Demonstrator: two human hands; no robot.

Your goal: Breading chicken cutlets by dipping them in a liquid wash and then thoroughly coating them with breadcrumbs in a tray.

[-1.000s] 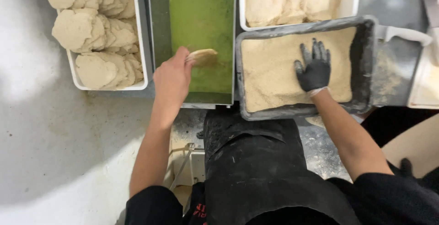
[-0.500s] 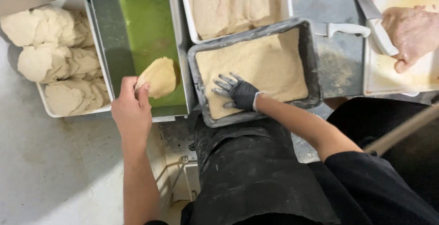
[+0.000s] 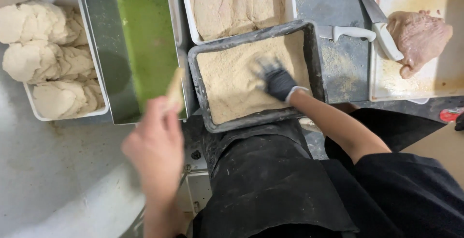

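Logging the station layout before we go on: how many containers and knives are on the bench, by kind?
White plastic tubs: 2, floured pieces, coated cutlets
Metal pan of green liquid: 1
Dark crumb tray: 1
White cutting tray: 1
White-handled knives: 2
Total: 7

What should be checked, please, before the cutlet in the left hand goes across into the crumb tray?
1. Hold on the cutlet: the left hand pinches it over the edge of the green batter pan. Ok.
2. Batter coverage on the cutlet: blurred, only its edge shows. Cannot tell.
3. Landing space in the crumb tray: the gloved right hand is spread on the crumbs mid-tray. Not ok until it moves.
4. Crumb depth: crumbs cover the tray floor. Ok.
5. Knives: beside the tray and on the cutting board, off the path. Ok.
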